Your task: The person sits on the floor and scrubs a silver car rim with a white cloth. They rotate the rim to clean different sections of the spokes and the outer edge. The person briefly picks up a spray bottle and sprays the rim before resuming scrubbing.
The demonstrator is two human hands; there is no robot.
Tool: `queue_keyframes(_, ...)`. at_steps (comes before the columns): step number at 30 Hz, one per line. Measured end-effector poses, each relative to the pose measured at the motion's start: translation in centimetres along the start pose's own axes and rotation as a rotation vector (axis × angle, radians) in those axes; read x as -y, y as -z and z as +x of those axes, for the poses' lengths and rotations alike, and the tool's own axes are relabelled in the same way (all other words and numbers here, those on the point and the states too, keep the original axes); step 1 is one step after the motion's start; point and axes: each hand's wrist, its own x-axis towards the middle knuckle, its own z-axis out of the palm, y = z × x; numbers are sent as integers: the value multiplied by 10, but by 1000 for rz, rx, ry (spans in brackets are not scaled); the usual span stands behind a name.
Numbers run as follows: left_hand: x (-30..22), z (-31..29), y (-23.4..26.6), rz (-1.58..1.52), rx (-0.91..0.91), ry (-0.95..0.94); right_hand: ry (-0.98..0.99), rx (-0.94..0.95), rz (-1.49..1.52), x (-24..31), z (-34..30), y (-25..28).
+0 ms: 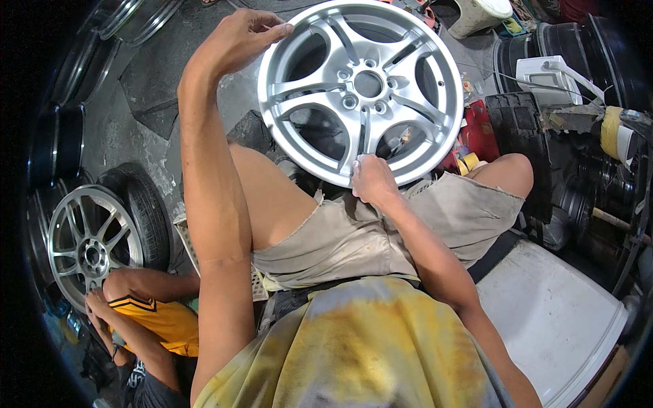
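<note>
In front of me, over my lap, a silver alloy wheel rim (368,109) with split spokes and a round center hole lies face up. My left hand (248,37) is at its far left edge, fingers bent and a fingertip on the lip. Closed over the near edge, at the foot of a spoke, is my right hand (375,180). A small whitish spot shows at its fingertips; whatever those fingers hold is hidden.
At left another person (153,319) sits beside a second alloy wheel (92,255) and a tire (139,211). Stacked dark rims (544,51) line the right, near a white appliance (554,78). A white panel (551,313) lies at my right. A pale bucket (476,17) stands beyond.
</note>
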Motion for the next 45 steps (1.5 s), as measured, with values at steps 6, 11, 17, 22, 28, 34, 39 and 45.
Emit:
queue_keyframes(6,9,0,-1,-17,4,-22,34,105,-12,-1,-7,4)
queue_keyframes(11,-1,3,-4,-7,40,0,157,-68,-76,-19,2,-11)
queue_keyframes(17,-25,8,-5,0,99,25,55,230,123,-1,-17,34)
queue_keyframes(22,-26,12,-17,89,111,37,-27,-12,365,1,-62,109)
queue_keyframes(28,-30,24,-29,107,192,10,289,-986,195,-117,-115,253)
queue_keyframes(34,-66,17,-39,63,344,93,0,-1094,443,-247,-130,291)
queue_keyframes(39,-82,16,-42,103,383,98,-392,-975,60,-396,-94,216)
queue_keyframes(45,-66,5,-42,142,351,139,-583,-573,-95,-371,-67,139)
